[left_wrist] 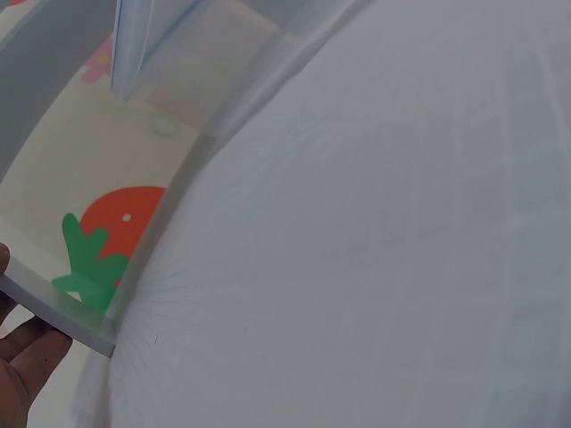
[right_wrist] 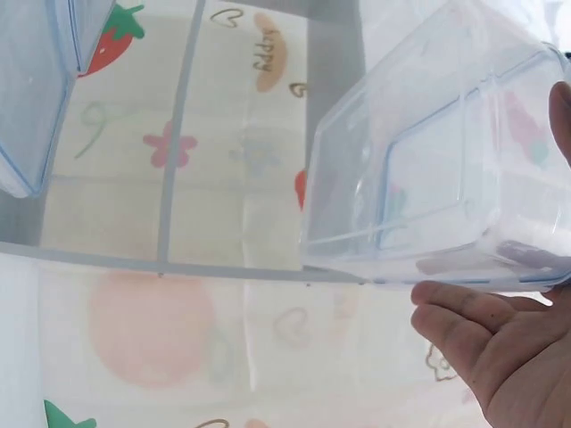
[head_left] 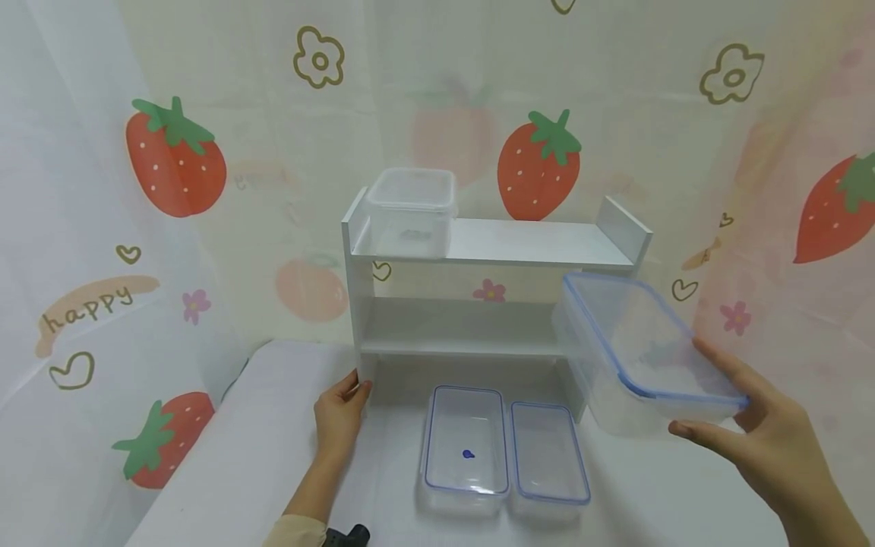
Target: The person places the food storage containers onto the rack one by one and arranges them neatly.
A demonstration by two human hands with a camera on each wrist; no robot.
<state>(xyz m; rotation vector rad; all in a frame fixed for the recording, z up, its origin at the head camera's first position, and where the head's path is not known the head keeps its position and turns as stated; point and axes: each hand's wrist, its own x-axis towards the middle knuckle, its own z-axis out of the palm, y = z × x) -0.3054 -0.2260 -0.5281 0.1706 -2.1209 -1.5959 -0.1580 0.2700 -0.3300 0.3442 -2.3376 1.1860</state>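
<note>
My right hand [head_left: 779, 425] grips a large clear plastic food container [head_left: 629, 342] with a blue-edged lid, thumb on one side and fingers on the other. The container is tilted and raised in front of the right side of a white tabletop shelf [head_left: 526, 241]. At the shelf's lower left, my left hand [head_left: 340, 418] pinches the edge of the side panel [left_wrist: 58, 308], seen between thumb and fingers in the left wrist view. In the right wrist view, fingers [right_wrist: 468, 325] lie along the held container's rim.
A clear container with a whitish lid [head_left: 413, 216] stands on the shelf's top left. Two blue-edged containers, a wider one [head_left: 466, 441] and a narrower one [head_left: 549, 456], sit side by side before the lowest level. A strawberry-print curtain [head_left: 424, 99] hangs behind.
</note>
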